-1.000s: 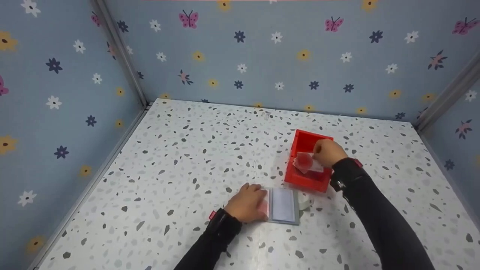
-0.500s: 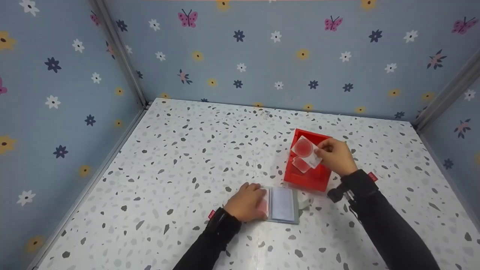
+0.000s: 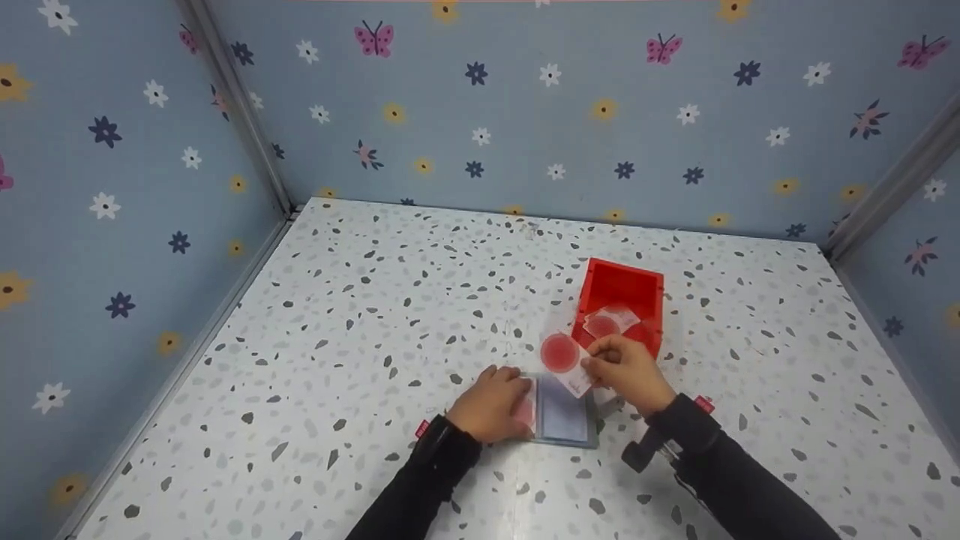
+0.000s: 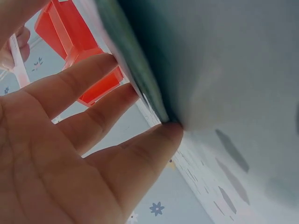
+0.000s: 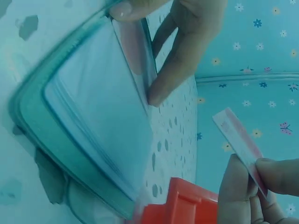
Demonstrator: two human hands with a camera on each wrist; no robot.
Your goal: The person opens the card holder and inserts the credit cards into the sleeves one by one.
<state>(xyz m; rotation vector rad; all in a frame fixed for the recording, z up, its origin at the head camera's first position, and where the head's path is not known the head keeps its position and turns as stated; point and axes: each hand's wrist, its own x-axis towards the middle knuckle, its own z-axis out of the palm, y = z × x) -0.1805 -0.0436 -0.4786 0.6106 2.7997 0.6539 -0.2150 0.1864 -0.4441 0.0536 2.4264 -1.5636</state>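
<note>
A small card album [image 3: 566, 411] lies opened out on the table, with clear sleeves on its right side. My left hand [image 3: 491, 405] holds its left side, thumb at the near edge and fingertips at the far edge; in the left wrist view the fingers [image 4: 105, 116] touch the album's edge. Under that hand a pink-red card [image 3: 527, 409] shows in part. My right hand [image 3: 630, 373] pinches a white card with a red circle [image 3: 559, 353] between thumb and fingers, above the album's far right corner. Edge-on, the same card [image 5: 238, 140] appears in the right wrist view.
Just beyond the right hand stands a red box [image 3: 626, 281]; more red-circle cards [image 3: 611, 321] lie at its near part. A pale strap or tab [image 3: 606, 405] lies by the album's right edge. Flower-patterned walls [image 3: 480, 105] enclose the speckled table [image 3: 360, 322].
My right hand has lifted a card out of the red box and carried it left and nearer, towards the album. My left hand has stayed on the album.
</note>
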